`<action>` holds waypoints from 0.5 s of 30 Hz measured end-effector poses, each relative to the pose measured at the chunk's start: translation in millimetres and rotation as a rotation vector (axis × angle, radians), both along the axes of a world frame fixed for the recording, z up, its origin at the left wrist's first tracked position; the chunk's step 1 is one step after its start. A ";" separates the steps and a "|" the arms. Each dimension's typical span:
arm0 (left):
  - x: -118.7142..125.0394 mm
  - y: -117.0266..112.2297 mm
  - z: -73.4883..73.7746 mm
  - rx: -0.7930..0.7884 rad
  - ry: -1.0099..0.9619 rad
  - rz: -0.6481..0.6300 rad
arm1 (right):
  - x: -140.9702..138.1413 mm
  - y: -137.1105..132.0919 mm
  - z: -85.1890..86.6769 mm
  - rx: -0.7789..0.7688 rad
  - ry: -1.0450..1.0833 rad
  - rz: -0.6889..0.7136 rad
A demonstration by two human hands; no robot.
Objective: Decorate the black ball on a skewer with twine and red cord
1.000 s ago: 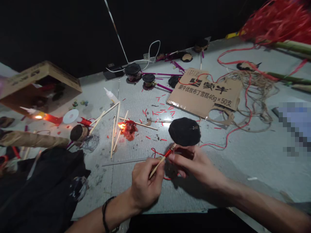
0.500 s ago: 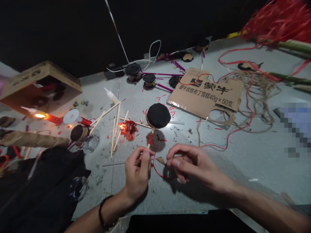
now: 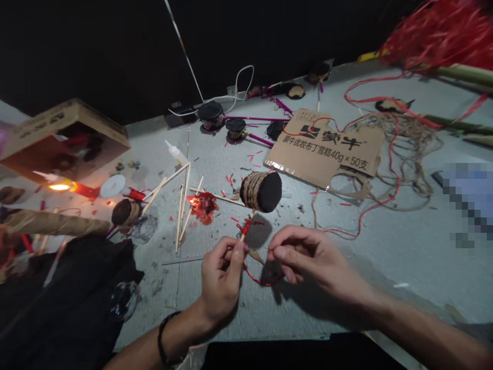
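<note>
A small rattle drum [image 3: 269,192] with dark ends and twine round its side stands above the table on a thin wooden stick [image 3: 243,237]. My left hand [image 3: 224,272] is closed in a pinch on that stick. Red cord [image 3: 247,226] is wound round the stick just below the drum. From there the cord's loose length [image 3: 257,280] loops down and across to my right hand [image 3: 306,257], whose fingers are curled together on it; the exact grip is partly hidden. A brown scrap [image 3: 256,256] lies between the hands.
A lit candle [image 3: 63,186] burns at the left before an open carton [image 3: 65,133]. Melted red wax [image 3: 203,207] and wooden sticks [image 3: 187,205] lie left of the drum. Cut cardboard [image 3: 323,151] and tangled twine [image 3: 412,154] are to the right; other drums [image 3: 211,114] stand behind.
The drum has turned on its stick, so its twine-wrapped side now shows, and has shifted slightly right. My left hand has moved a little right with it; my right hand stays nearly in place.
</note>
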State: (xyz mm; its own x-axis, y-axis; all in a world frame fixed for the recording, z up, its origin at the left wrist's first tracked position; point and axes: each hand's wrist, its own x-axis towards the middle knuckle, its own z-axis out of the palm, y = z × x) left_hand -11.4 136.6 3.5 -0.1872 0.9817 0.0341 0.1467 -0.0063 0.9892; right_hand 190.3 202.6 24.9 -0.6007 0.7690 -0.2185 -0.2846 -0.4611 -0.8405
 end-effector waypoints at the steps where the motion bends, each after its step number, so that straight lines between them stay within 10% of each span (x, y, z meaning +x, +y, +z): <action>1: -0.2 -0.2 0.5 0.001 0.006 0.000 | 0.2 -0.1 0.2 0.000 0.005 0.001; 15: 0.0 -0.1 2.3 0.023 0.041 -0.006 | -1.5 0.5 -5.7 0.046 -0.084 -0.052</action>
